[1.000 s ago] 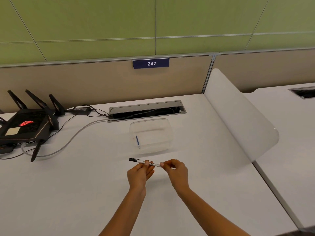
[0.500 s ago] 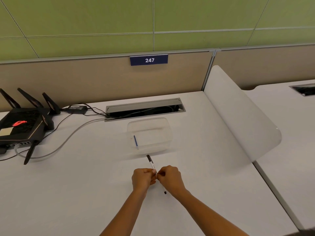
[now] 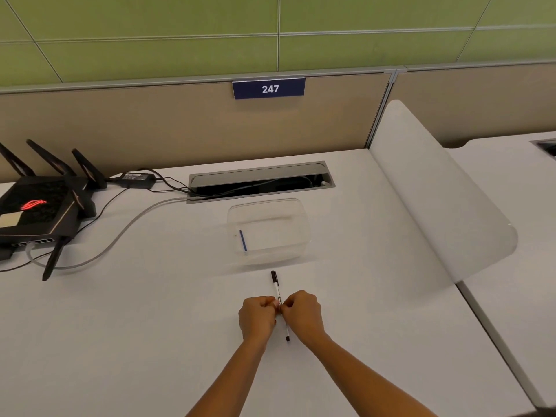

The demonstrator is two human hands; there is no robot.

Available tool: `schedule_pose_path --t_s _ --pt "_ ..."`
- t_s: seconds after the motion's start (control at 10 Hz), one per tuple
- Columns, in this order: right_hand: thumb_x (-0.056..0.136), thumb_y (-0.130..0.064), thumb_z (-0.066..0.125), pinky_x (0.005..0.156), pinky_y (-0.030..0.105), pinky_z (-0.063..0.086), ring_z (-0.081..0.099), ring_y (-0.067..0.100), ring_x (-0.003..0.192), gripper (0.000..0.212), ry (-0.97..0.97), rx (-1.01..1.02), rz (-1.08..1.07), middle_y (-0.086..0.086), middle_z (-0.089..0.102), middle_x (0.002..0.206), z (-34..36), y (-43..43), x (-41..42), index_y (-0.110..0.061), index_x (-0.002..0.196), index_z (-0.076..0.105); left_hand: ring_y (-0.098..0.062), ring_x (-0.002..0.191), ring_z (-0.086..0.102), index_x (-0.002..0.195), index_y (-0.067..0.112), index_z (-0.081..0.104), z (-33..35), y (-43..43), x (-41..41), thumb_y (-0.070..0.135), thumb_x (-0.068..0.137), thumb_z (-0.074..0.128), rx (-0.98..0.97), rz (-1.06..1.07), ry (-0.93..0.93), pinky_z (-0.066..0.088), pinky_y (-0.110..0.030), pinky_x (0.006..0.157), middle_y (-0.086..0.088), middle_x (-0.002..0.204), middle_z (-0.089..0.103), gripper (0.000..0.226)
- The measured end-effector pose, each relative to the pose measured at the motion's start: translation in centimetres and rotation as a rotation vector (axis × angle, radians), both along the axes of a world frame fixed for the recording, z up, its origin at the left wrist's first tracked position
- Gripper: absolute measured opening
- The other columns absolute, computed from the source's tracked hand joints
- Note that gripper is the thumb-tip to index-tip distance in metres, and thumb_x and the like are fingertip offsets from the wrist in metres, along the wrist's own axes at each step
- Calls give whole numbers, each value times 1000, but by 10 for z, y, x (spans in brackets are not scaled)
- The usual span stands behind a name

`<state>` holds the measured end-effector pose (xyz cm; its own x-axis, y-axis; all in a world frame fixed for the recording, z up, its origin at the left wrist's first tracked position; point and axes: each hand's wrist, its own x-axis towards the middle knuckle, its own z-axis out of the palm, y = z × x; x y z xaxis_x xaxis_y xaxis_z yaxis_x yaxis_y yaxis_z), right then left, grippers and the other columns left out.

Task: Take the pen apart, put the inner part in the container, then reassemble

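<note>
A slim white pen [image 3: 276,286] with black ends points away from me, its far end toward the container. My left hand [image 3: 257,316] and my right hand [image 3: 303,314] pinch its middle from either side, knuckles almost touching, low over the white desk [image 3: 150,326]. The pen's near black tip shows below my right hand. Just beyond the pen stands a clear plastic container [image 3: 296,212]. A thin blue inner part [image 3: 242,240] lies in its left side.
A black router [image 3: 39,206] with antennas and its cables [image 3: 120,233] occupy the desk's left. An open cable slot [image 3: 261,182] runs behind the container. A white curved divider [image 3: 436,200] bounds the desk on the right. A panel carries a sign reading 247.
The pen has turned from lying crosswise to pointing away from me. My hands have closed together on its middle and come nearer to me.
</note>
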<state>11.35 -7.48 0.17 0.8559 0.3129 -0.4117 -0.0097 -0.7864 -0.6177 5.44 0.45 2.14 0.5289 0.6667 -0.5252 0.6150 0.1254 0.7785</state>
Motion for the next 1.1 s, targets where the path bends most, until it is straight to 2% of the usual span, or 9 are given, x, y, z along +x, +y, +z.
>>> schedule_pose_path --t_s 0.3,0.4,0.6,0.8,0.9,1.0,1.1 --pt "83 -24 67 58 29 52 63 20 58 21 -6 19 -7 9 74 74 -1 -1 -2 -6 77 74 -27 77 71 84 11 78 -1 -2 -1 7 84 64 30 9 1 58 -44 78 -9 79 76 14" --pt "83 -23 67 60 34 56 67 26 62 23 -6 22 -1 13 74 73 -2 0 -2 -3 75 74 -27 75 70 81 11 78 -1 -1 -1 7 84 64 36 8 -1 58 -44 77 -9 77 75 15" --pt "81 -26 70 65 34 59 69 23 66 22 1 25 -1 9 74 74 -4 0 -3 -6 76 75 -28 73 70 62 22 72 -7 -4 -5 7 82 65 70 12 -3 58 -47 74 -6 71 74 26" --pt "79 -27 69 62 35 57 65 22 57 27 -22 39 10 16 73 70 0 -1 -1 -1 73 73 -23 77 69 88 13 77 -2 -6 -8 11 86 63 117 -15 -28 57 -36 75 -7 85 77 14" --pt "79 -26 66 57 33 51 51 17 51 33 -2 49 28 23 70 67 -3 -5 -1 5 68 67 -20 81 66 100 12 75 -3 -10 -15 13 90 58 225 -90 -20 43 -19 62 -6 95 76 20" --pt "79 -28 64 57 31 47 52 18 52 32 -9 60 39 17 66 62 1 -5 -3 1 63 62 -24 89 68 103 9 73 -1 -13 -17 15 93 55 289 -118 -36 42 -18 61 -8 98 76 21" --pt "83 -32 63 68 28 53 66 17 71 24 -71 89 44 5 72 81 6 -7 -2 -9 84 71 -29 96 68 108 10 69 8 -16 -16 17 97 49 370 -157 -24 50 -24 72 -9 101 74 24"
